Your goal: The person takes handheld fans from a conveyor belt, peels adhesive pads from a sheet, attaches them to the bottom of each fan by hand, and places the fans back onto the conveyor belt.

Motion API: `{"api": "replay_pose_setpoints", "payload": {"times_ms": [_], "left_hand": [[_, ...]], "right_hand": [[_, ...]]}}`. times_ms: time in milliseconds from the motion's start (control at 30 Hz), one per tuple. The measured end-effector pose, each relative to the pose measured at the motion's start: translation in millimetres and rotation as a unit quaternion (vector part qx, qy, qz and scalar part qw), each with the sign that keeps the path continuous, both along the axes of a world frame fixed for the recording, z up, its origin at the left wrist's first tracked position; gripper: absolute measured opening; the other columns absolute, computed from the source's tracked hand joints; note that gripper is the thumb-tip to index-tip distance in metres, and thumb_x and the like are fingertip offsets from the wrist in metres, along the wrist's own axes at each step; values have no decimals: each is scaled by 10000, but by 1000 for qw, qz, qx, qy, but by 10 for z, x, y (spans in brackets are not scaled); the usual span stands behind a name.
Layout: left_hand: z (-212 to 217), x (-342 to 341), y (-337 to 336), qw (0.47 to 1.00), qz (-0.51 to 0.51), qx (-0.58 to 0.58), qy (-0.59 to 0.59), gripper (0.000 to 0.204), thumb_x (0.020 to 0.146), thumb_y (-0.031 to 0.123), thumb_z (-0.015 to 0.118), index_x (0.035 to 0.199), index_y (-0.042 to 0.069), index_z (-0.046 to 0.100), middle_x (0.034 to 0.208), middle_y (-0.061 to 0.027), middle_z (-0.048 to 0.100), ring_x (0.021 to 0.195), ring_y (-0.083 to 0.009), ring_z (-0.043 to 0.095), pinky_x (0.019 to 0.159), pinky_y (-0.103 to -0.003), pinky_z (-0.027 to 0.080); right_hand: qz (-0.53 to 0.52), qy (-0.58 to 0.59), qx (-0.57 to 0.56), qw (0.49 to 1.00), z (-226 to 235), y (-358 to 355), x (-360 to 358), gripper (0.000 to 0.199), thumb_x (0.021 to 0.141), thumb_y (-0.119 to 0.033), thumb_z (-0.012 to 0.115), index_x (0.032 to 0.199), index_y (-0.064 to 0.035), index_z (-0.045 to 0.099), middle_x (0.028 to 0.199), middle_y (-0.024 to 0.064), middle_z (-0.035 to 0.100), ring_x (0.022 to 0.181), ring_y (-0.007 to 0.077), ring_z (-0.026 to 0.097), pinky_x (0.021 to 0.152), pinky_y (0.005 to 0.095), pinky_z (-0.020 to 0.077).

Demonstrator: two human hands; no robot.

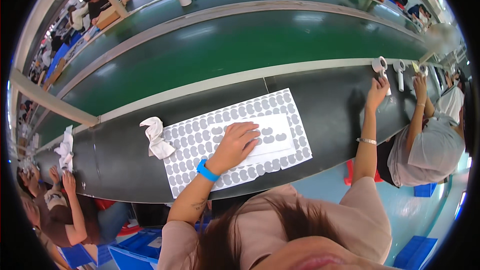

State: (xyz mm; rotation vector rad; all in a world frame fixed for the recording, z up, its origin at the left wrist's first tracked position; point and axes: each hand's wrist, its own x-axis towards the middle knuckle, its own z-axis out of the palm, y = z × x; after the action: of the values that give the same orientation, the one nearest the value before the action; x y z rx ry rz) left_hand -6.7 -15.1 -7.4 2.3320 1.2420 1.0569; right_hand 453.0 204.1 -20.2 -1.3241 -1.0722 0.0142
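Observation:
My left hand (235, 142) lies palm down with its fingers stretched out on a small white sheet (280, 146) with grey sticker shapes. That sheet rests on larger white sheets (190, 140) covered in rows of grey rounded stickers. Far to the right, my right hand (377, 94) is closed around the handle of a white handheld device with a round, ring-like head (380, 64). The fingers partly hide its handle. Beside it, on the bench, is a similar white device (399, 74).
A crumpled white cloth (156, 137) lies left of the sheets on the black bench (125, 170). A green conveyor belt (215, 40) runs beyond it. Co-workers sit at both sides, the right one's hand (420, 87) near another device. A blue crate (137, 247) stands below the bench.

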Motion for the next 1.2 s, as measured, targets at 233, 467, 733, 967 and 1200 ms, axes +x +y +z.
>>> {"api": "replay_pose_setpoints", "payload": {"times_ms": [233,467,733,967,1200], "left_hand": [[41,27,13,1000,-19,-3,7,206,777,67,666,981,57,642,1130,-80,599,1069,-259,548,900,-379,394],[54,44,8,1000,6,-17,25,198,788,64,647,986,46,648,1141,-90,596,1062,-266,538,914,-379,378],[73,75,-3,1000,-4,-2,25,195,785,73,646,978,41,635,1116,-96,589,1054,-280,536,914,-392,375],[62,58,-5,1000,-8,4,18,194,787,71,642,978,39,634,1117,-100,589,1057,-285,536,915,-391,376],[40,28,-8,1000,5,8,13,192,799,78,641,988,48,639,1128,-92,593,1062,-276,534,912,-378,383]], "right_hand": [[179,-8,-68,981,376,-634,-1092,312,829,-50,638,1123,-43,534,1009,73,561,875,123,544,789,260,452],[515,-5,-14,857,867,-1375,-2687,204,814,-6,628,1007,-60,591,1174,99,501,994,163,518,772,258,457],[473,-66,-46,878,185,-1277,-3038,218,810,-4,610,1017,-66,578,1156,101,505,896,176,547,725,286,446],[418,-7,-25,908,285,-1215,-2932,387,795,36,607,1156,-41,492,1110,89,535,864,146,590,706,260,474],[329,34,15,944,577,-1175,-2293,415,882,2,555,1249,-15,364,1042,108,590,903,137,579,807,259,459]]}}
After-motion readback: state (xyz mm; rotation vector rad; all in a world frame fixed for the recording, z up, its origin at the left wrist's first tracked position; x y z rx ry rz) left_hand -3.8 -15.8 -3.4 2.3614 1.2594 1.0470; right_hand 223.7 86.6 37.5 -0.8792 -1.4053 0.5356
